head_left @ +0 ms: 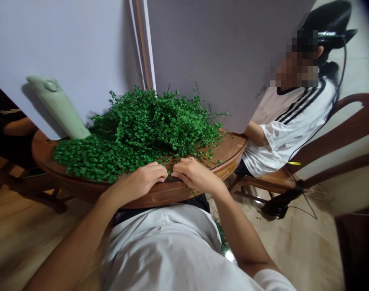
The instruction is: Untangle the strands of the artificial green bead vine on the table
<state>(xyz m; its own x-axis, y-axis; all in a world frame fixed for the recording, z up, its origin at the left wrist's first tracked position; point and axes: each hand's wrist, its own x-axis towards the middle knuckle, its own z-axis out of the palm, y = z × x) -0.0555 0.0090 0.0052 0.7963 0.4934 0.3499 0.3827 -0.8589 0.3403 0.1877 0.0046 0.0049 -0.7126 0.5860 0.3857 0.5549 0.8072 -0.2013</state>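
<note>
Counter: a round wooden counter (230, 151) stands right against the person's white shirt (160, 250), its polished rim curving past the lap.
Left grip: the left grip (138, 182) rests curled on the near rim, fingers (155, 171) pressed together at the edge of the foliage; whether they hold a stem cannot be told.
Right grip: the right grip (196, 176) lies just beside it, fingertips (178, 173) bent inward toward the left hand; any stem between them is too fine to make out.
Foliage: a heaped mound of beaded green sprigs (148, 125) covers much of the counter and touches both hands. Stems this fine and tangled call for close fingertips and a light touch.
Edges: a stray sprig (221, 238) hangs below the counter, beside the right forearm (242, 238).
Open room: a strip of rim runs right of the hands.
Beyond: a pale green handheld device (58, 105) leans by a white panel (221, 52); a co-worker in a striped white shirt (293, 121) sits on a wooden chair (333, 133).
</note>
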